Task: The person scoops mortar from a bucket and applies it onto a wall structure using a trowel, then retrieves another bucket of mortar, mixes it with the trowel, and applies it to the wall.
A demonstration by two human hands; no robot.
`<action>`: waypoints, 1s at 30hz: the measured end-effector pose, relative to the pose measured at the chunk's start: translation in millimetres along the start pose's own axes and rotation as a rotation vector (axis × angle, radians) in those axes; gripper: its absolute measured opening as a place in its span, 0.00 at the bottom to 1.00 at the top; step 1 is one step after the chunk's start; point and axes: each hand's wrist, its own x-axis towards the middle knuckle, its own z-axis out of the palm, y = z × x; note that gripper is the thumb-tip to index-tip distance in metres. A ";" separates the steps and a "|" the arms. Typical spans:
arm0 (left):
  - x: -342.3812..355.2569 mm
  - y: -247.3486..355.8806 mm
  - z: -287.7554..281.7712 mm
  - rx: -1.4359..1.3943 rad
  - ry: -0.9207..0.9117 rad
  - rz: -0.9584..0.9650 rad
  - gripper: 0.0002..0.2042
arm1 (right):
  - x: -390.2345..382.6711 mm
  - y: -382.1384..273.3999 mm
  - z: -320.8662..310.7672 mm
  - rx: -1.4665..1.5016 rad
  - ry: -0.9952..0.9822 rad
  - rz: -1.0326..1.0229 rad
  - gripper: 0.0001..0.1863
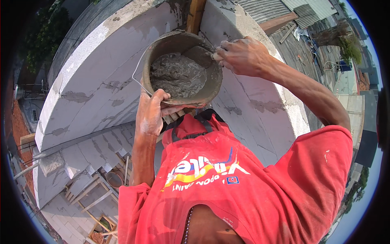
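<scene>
My left hand (pixel 151 110) grips the near-left rim of a mortar-caked bucket (pixel 214 80), its fingers curled over the edge. The bucket is tilted so its mouth faces me, and wet grey mortar (pixel 178 75) lies inside. A thin wire handle (pixel 137 70) hangs off the bucket's left side. In my right hand (pixel 245 55), closed at the bucket's right rim, is the pale handle of a trowel (pixel 197 55). The trowel's grey blade reaches into the bucket, against the upper part of the inner wall. Both hands are smeared with dry mortar.
White block walls (pixel 109 77) with mortar-smeared joints meet in a corner behind the bucket, beside a wooden post (pixel 196 16). Far below at left are a wooden frame (pixel 91 193) and another bucket (pixel 114 179). Corrugated roofs (pixel 264 11) lie beyond the right wall.
</scene>
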 end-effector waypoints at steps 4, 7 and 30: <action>-5.0 -9.8 -1.8 0.024 0.034 0.067 0.27 | -2.0 -4.0 36.5 0.265 0.024 0.055 0.18; -9.7 -9.9 -4.8 0.006 0.042 0.037 0.35 | -6.2 -35.1 62.3 0.579 0.034 0.046 0.20; 14.4 2.0 -9.7 -0.208 0.001 0.007 0.10 | -57.8 9.5 -23.1 1.198 0.027 0.456 0.33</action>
